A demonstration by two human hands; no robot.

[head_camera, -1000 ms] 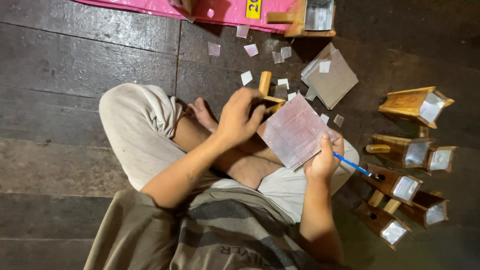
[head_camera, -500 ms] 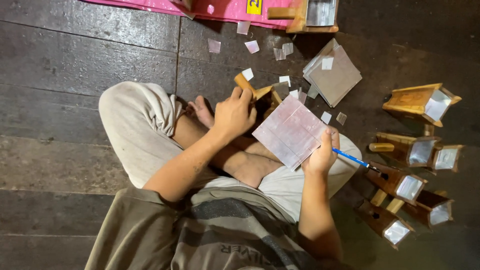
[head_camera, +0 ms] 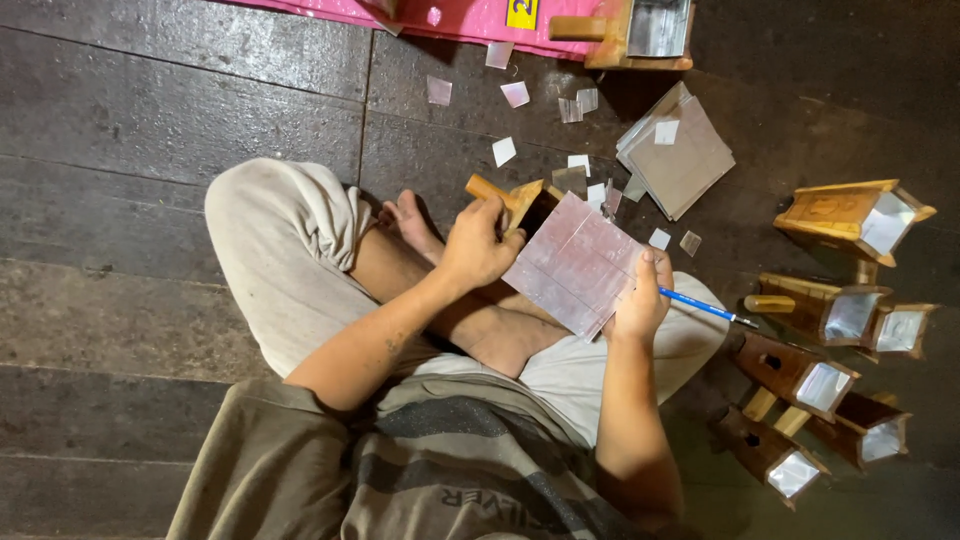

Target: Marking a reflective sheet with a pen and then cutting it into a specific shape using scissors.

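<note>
LEFT: left hand point(head_camera: 478, 245) fingers closed on a wooden box piece point(head_camera: 520, 200) just above the mirror sheet point(head_camera: 578, 265) | RIGHT: right hand point(head_camera: 640, 300) pinches that sheet's lower edge with a blue pen point(head_camera: 705, 307) | RISK: one-edge grip, sheet may slip or crack over the lap | CONTAINERS: mirror-fronted wooden boxes point(head_camera: 855, 215) right of sheet, contents not visible

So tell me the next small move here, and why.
Probably bring the wooden piece in the left hand against the scored sheet held by the right hand, which also holds the blue pen: the two nearly meet, perhaps for marking.
</note>
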